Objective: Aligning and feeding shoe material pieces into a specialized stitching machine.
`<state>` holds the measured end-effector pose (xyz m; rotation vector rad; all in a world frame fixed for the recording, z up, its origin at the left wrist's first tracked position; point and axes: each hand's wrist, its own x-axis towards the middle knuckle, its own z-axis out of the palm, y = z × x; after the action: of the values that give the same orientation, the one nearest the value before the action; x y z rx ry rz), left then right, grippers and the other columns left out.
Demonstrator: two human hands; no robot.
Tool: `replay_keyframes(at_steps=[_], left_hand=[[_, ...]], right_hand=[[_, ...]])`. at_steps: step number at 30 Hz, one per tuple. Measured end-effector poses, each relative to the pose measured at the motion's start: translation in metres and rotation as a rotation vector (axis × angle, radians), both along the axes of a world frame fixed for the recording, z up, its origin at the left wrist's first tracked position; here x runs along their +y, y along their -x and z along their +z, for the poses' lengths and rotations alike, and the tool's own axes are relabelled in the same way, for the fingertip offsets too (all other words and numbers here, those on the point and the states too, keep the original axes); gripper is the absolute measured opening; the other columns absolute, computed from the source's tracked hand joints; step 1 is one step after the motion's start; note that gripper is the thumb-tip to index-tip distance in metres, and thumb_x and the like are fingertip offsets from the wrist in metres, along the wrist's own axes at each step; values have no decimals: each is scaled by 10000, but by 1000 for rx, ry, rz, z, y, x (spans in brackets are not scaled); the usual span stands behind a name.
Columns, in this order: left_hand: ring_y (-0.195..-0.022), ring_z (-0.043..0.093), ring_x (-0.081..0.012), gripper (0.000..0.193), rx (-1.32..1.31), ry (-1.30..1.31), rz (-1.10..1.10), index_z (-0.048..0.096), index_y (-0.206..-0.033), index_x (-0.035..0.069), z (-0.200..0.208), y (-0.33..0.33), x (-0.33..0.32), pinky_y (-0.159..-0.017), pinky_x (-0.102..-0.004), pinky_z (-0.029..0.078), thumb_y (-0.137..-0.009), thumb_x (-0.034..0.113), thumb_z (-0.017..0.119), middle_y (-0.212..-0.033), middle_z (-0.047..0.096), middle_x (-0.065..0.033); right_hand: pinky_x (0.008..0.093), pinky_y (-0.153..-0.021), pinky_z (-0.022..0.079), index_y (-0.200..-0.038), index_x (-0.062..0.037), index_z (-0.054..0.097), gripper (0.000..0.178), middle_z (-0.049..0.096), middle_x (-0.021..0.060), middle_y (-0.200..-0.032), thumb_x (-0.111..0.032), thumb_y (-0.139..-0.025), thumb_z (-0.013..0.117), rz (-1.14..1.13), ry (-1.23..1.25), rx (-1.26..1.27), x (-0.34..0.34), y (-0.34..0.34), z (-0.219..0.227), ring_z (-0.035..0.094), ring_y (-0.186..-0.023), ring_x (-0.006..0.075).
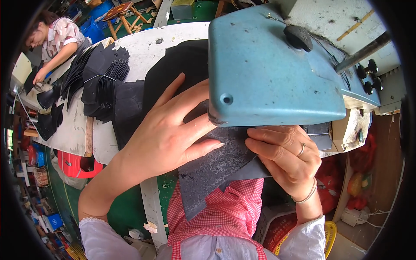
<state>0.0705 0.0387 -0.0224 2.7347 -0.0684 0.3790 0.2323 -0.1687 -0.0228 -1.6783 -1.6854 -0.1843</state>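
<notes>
Head view, blue machine [268,73] hiding fingertips [208,84]

Bright even daylight over my bench, soft shadows under my hands; fisheye bends edges, corners black, periphery soft.

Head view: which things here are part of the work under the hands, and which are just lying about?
In hand:
left hand, flat on the dark grey sheet
right hand, pinching that sheet's edge
blue machine head over the sheet

Lying about:
stacks of black cut pieces
red stool
wooden stool
co-worker's hand
</notes>
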Motion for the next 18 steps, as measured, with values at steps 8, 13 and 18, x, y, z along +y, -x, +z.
replay_keyframes(at_steps=[8, 13, 18], left_hand=[[-1050, 642, -393, 518, -65, -3, -11, 695, -1145, 24, 6, -14, 9, -927, -457, 505, -790, 361, 864, -1158, 680, -165], [-930, 685, -367, 475, -159, 51, -40, 700, -1099, 26, 4, -21, 18, -822, -421, 549, -758, 289, 900, -1074, 710, -142], [-1071, 613, -328, 477, -172, -51, -76, 673, -1172, 82, -3, -26, 38, -923, -509, 457, -782, 285, 857, -1165, 641, -120]], right_hand=[[337, -785, 572, -953, -40, 799, 310, 765, 78, -963, -56, -647, 750, -60, 35, -52, 7, -1, 3, 733, -893, 219], [337, -775, 574, -974, -43, 797, 313, 763, 79, -961, -41, -663, 760, -114, 27, -92, 10, 1, 1, 730, -865, 221], [359, -784, 578, -976, -36, 790, 307, 757, 89, -975, -38, -670, 779, -82, 62, -102, 5, 0, 1, 732, -880, 235]])
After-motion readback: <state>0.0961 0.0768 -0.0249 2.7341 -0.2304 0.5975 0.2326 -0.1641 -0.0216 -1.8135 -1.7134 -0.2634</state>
